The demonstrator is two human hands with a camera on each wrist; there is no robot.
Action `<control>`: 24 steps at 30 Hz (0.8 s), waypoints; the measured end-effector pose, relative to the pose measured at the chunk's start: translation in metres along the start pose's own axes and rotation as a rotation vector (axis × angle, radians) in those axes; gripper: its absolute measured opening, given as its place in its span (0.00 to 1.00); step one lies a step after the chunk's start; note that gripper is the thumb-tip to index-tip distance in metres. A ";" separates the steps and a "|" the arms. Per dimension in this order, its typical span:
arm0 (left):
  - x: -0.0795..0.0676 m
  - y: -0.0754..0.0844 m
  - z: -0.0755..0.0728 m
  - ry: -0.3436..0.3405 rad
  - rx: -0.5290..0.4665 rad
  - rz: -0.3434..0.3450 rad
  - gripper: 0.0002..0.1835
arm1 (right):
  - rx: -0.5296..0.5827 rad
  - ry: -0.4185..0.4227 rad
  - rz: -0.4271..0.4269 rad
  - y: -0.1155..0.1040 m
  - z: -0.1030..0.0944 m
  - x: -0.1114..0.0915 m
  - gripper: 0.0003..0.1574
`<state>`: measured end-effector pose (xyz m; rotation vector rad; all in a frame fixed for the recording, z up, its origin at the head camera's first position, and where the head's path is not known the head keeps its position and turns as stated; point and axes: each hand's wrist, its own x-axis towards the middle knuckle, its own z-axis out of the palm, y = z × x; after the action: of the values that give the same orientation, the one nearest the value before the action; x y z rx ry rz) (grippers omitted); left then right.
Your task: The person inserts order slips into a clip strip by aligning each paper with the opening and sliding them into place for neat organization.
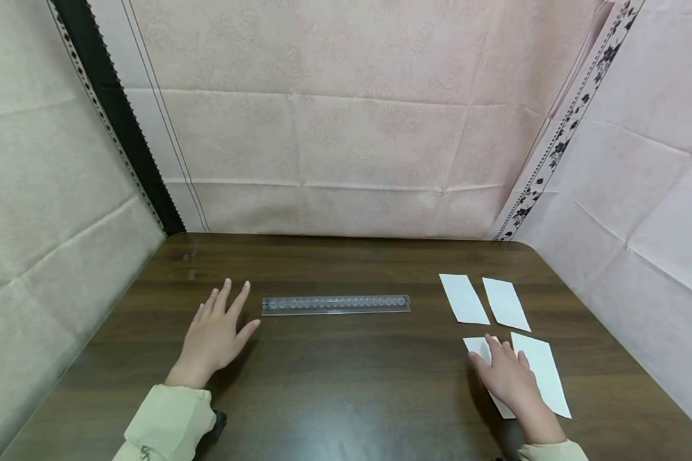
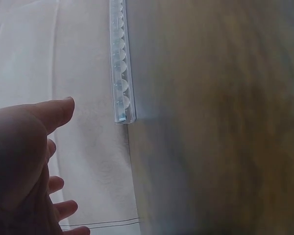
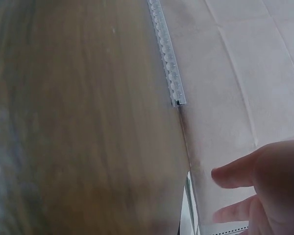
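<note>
A long clear plastic strip (image 1: 336, 305) with a row of round wells lies on the table, left to right. To the left of its near end my left hand (image 1: 213, 336) is spread with fingers extended and nothing in it; the thumb points toward the strip. In the left wrist view the thumb (image 2: 54, 112) stands apart from the strip (image 2: 120, 63). My right hand (image 1: 507, 378) is over the front pair of white paper cards, fingers forward, covering part of the left card (image 1: 477, 347) and overlapping the right card (image 1: 544, 371). Its fingertips are close over the left card.
Two more white cards, one (image 1: 464, 298) on the left and one (image 1: 506, 303) on the right, lie behind the front pair. The brown wooden table (image 1: 334, 378) is bordered by pale cloth hangings (image 1: 334, 141) at the back and both sides.
</note>
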<state>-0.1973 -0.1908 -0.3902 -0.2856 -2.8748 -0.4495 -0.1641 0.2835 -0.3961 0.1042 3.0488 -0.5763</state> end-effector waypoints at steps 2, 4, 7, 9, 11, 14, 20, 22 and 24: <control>0.002 0.000 0.000 -0.006 -0.003 0.000 0.38 | -0.010 -0.008 0.013 0.001 0.000 0.001 0.39; 0.004 -0.001 0.002 -0.009 -0.011 0.003 0.38 | -0.022 -0.008 0.018 0.002 0.000 0.001 0.37; 0.007 -0.002 0.004 -0.022 -0.027 0.008 0.38 | -0.038 -0.005 0.018 0.004 0.000 0.001 0.36; 0.010 -0.004 0.006 -0.033 -0.043 0.012 0.38 | -0.043 -0.004 0.016 0.005 0.000 0.001 0.36; 0.013 -0.005 0.008 -0.044 -0.058 0.015 0.37 | -0.047 -0.006 0.016 0.006 0.000 0.001 0.36; 0.017 -0.006 0.009 -0.069 -0.097 0.017 0.37 | -0.058 -0.002 0.008 0.007 0.000 0.001 0.35; 0.025 -0.007 0.009 -0.154 -0.208 0.017 0.37 | -0.100 0.027 -0.016 0.005 0.001 0.002 0.29; 0.027 -0.008 0.010 -0.167 -0.242 0.022 0.37 | -0.105 0.033 -0.016 0.004 0.001 0.002 0.28; 0.030 -0.008 0.011 -0.169 -0.275 0.028 0.36 | -0.109 0.041 -0.020 0.003 0.001 0.001 0.27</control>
<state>-0.2295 -0.1901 -0.3959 -0.4270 -2.9633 -0.8557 -0.1652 0.2860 -0.3986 0.0839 3.1161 -0.4133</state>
